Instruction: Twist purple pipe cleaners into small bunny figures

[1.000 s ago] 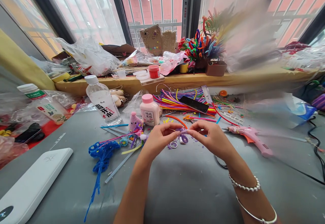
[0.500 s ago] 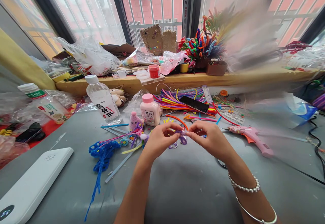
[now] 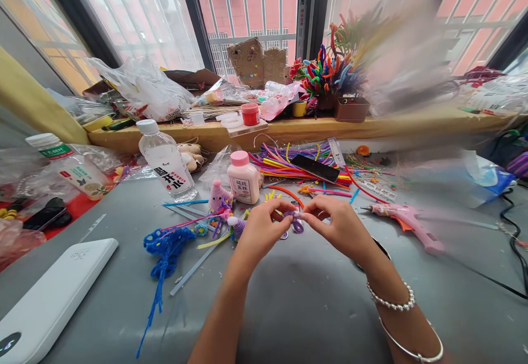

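Note:
My left hand (image 3: 263,227) and my right hand (image 3: 339,225) meet above the grey table, each in a pinch. Between their fingertips is a small purple craft piece (image 3: 297,225) with a shiny oval part hanging low; my fingers hide some of it. Just left of my left hand lie a purple-and-white pipe-cleaner figure (image 3: 236,225) and a pink plush-like figure (image 3: 220,196). A pink glue gun (image 3: 406,224) rests to the right of my right hand. Under my right wrist shows part of a dark round-edged object (image 3: 381,247), its kind unclear.
Behind my hands are a pink-capped bottle (image 3: 243,180), a pile of pipe cleaners (image 3: 272,167) and a black phone (image 3: 315,168). Farther left stand a water bottle (image 3: 168,160), blue knotted yarn (image 3: 167,248) and a white power bank (image 3: 61,298). A cluttered wooden sill (image 3: 185,133) runs behind.
My right wrist has shifted slightly left, uncovering more of the dark object beneath it. Both hands still pinch the purple piece, and its oval part shows a little more clearly.

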Motion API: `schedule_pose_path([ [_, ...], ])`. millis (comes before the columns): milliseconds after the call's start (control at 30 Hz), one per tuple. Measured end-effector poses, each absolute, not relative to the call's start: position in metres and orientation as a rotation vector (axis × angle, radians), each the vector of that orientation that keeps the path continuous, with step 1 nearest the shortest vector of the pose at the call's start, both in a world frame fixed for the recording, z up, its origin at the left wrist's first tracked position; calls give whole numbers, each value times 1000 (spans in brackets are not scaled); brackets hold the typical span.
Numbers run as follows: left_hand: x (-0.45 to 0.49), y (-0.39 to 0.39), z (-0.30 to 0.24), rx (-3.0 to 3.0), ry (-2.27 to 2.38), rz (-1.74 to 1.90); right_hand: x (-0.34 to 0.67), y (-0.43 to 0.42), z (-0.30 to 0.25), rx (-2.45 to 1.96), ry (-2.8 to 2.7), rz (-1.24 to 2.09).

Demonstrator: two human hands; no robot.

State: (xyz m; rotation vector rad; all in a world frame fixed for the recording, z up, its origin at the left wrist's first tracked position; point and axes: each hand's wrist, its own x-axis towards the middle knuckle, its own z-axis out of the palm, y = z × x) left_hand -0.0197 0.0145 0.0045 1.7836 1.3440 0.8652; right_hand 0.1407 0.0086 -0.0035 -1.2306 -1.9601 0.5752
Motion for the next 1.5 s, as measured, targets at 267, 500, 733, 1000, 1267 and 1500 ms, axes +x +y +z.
schedule_pose_path([
  [267, -12, 15, -1, 1863, 1443, 933, 141, 11, -6, -1261, -1957, 537],
  [500, -20, 19, -3, 1736, 1350, 832, 141, 13, -6, -1264, -1927, 629],
  [733, -30, 20, -2, 1599, 1164, 775, 142, 12, -4, -1274, -1904, 728],
  [1000, -26, 19, -2, 1726, 1282, 791, 138, 9, -4, -1234, -1915, 727],
  [1267, -22, 16, 2, 2023, 1216, 1007, 144, 15, -6, -1305, -1591, 1044],
  [1500, -20, 9, 6, 2325, 948, 1031, 152, 15, -5, -1184, -1256, 1325],
])
